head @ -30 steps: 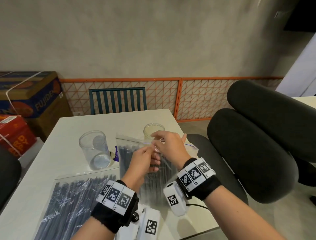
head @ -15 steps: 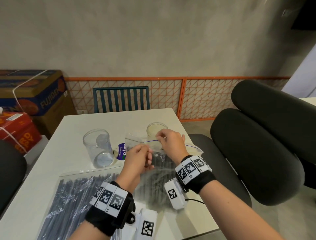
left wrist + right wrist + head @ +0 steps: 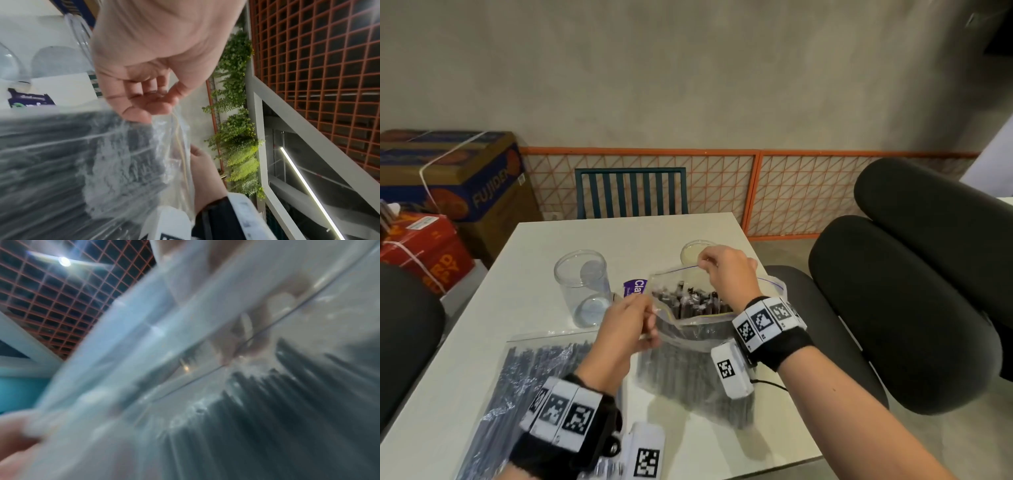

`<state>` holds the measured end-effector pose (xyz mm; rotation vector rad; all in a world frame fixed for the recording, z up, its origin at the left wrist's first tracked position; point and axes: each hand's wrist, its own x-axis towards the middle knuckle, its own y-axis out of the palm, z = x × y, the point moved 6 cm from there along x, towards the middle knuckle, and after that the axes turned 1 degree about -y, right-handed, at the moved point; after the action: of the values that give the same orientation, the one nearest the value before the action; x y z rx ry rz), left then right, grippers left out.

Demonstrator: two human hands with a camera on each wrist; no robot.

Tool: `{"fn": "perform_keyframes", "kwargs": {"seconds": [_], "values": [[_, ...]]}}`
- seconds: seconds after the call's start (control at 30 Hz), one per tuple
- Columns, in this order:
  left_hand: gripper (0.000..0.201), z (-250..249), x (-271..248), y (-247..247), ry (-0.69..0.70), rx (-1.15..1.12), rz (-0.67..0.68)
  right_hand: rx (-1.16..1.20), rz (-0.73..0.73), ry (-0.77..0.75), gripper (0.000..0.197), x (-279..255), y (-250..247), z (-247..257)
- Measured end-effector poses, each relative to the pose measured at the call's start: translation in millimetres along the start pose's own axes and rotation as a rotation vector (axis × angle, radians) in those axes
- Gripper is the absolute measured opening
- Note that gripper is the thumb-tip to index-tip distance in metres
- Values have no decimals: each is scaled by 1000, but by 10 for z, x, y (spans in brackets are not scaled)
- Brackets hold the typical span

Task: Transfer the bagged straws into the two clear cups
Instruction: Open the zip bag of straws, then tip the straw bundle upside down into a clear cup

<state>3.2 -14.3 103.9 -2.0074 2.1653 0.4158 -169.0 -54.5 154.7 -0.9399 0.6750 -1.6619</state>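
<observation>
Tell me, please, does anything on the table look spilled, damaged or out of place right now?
Nothing stands out. The left hand and right hand pull the mouth of one straw bag open; its dark straws stay inside. The second bag lies flat, and the near clear cup stands upright and empty.

The white table (image 3: 534, 246) in front of me carries two clear cups: one (image 3: 582, 287) stands upright toward its left, the other (image 3: 693, 251) near its far right edge. A sealed flat bag of dark straws (image 3: 517, 387) lies at my near left, and a purple-labelled packet (image 3: 635, 287) lies just right of the left cup.
</observation>
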Motion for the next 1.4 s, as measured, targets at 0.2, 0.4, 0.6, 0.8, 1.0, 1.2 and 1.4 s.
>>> {"fn": "perform_keyframes", "kwargs": {"seconds": [0.2, 0.4, 0.6, 0.8, 1.0, 1.2, 1.4], "values": [[22, -77, -120, -192, 57, 401, -111, -5, 97, -98, 17, 12, 110, 63], [27, -379, 209, -105, 88, 439, -37, -235, 249, -225, 26, -101, 12, 138], [28, 160, 428, -72, -368, -591, 42, -115, 366, 276, 19, -304, -297, -629], [26, 620, 484, 74, -528, -783, 33, 1281, 504, 903, 23, -622, 309, -960], [21, 431, 290, 222, -415, 56, 344, 1136, 443, 968, 27, -573, 487, -1078], [20, 542, 403, 216, -593, -430, 263, 1149, 624, 826, 42, -623, 381, -756], [54, 573, 406, 305, -413, -812, 146, 333, 435, 711, 47, -546, 185, -974]]}}
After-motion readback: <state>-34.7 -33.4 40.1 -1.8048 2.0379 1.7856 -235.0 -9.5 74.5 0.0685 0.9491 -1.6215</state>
